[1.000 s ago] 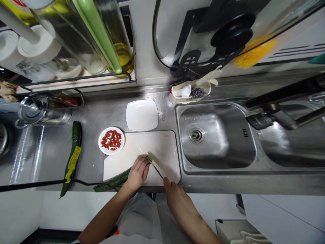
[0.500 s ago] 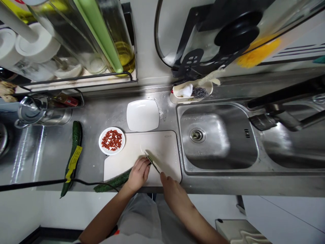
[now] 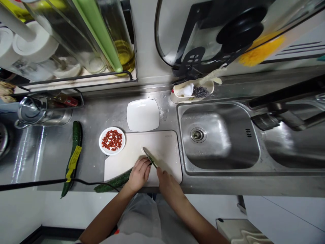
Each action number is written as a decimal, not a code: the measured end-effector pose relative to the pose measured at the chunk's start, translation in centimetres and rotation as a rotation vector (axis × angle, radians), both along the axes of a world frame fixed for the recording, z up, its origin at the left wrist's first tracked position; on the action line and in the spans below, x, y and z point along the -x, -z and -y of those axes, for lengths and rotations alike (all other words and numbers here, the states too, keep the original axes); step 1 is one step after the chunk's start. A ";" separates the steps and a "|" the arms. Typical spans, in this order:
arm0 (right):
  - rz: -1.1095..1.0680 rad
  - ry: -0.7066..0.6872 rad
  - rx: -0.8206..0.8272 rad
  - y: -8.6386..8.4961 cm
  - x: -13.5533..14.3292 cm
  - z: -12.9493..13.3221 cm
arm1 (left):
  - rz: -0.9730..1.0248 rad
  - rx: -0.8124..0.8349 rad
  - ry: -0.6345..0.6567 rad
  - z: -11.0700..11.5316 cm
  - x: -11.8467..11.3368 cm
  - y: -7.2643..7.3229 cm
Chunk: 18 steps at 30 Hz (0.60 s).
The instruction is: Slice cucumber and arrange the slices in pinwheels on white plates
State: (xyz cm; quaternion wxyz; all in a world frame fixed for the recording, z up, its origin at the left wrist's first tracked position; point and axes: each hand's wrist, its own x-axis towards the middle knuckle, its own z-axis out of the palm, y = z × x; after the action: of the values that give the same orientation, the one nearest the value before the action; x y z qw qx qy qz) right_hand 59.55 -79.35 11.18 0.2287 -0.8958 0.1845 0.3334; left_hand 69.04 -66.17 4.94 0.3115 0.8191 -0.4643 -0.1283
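Note:
A long green cucumber [image 3: 114, 182] lies slantwise across the lower left of a white cutting board [image 3: 165, 145], its near end reaching past the board. My left hand [image 3: 138, 174] is closed over its right end, fingers curled on top. In my right hand [image 3: 167, 181] is the handle of a kitchen knife [image 3: 150, 157]. The blade points up and left, right beside my left fingertips at the cucumber's end. My fingers partly hide that end, so I cannot tell how deep the blade sits.
Behind the board sits a white square plate [image 3: 143, 115]. A small dish of red berries [image 3: 112, 140] overlaps its left corner. Another cucumber with a yellow label [image 3: 73, 159] lies left, a black cable [image 3: 50, 184] crossing it. To the right is a steel sink [image 3: 218, 135]; bottles fill a rack [image 3: 101, 76].
My right hand and the knife have shifted slightly up and to the left. My left hand and the cucumber stay in place.

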 end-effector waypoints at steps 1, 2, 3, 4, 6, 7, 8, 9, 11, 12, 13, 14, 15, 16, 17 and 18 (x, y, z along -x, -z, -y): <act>0.009 0.010 -0.005 0.4 0.0 -0.1 | 0.002 0.001 -0.001 0.0 0.0 0.0; 0.017 0.018 -0.011 0.8 0.0 -0.3 | 0.004 0.001 -0.003 0.0 0.0 0.0; 0.023 0.024 -0.017 1.2 0.0 -0.4 | 0.004 0.001 -0.003 0.0 0.0 0.1; 0.026 0.030 -0.021 1.5 0.1 -0.6 | 0.003 0.000 -0.003 0.0 0.0 0.1; 0.030 0.035 -0.022 2.2 0.2 -0.9 | -0.002 -0.002 -0.003 0.0 0.0 0.1; 0.034 0.037 -0.018 2.4 0.3 -0.9 | -0.006 -0.002 -0.002 0.0 0.0 0.1; 0.038 0.038 -0.015 2.6 0.4 -1.0 | -0.009 -0.003 0.000 0.0 0.0 0.1; 0.043 0.039 -0.011 2.8 0.5 -1.0 | -0.012 -0.003 0.002 0.0 0.0 0.1; 0.049 0.043 -0.005 2.9 0.7 -0.8 | -0.016 -0.001 0.005 -0.1 0.0 0.1; 0.047 0.046 0.001 2.7 0.8 -0.6 | -0.017 0.000 0.005 -0.1 0.0 0.1; 0.041 0.048 0.010 2.5 0.9 -0.4 | -0.018 0.002 0.005 -0.1 0.0 0.1; 0.030 0.049 0.022 2.1 1.1 -0.2 | -0.019 0.004 0.005 -0.1 0.0 0.1; 0.020 0.048 0.034 1.7 1.2 0.0 | -0.021 0.005 0.005 -0.1 0.0 0.1; 0.007 0.045 0.045 1.2 1.3 0.2 | -0.023 0.005 0.006 -0.1 0.0 0.0; 0.003 0.036 0.050 0.6 1.5 0.3 | -0.023 0.006 0.004 -0.2 0.0 0.0; 0.001 0.026 0.051 0.0 1.7 0.4 | -0.023 0.007 0.001 -0.2 0.0 0.0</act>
State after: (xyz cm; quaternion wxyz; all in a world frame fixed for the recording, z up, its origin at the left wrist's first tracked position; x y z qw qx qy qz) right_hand 57.82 -79.76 11.17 0.2102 -0.8991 0.2043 0.3251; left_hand 68.99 -66.01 4.92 0.3196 0.8162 -0.4617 -0.1362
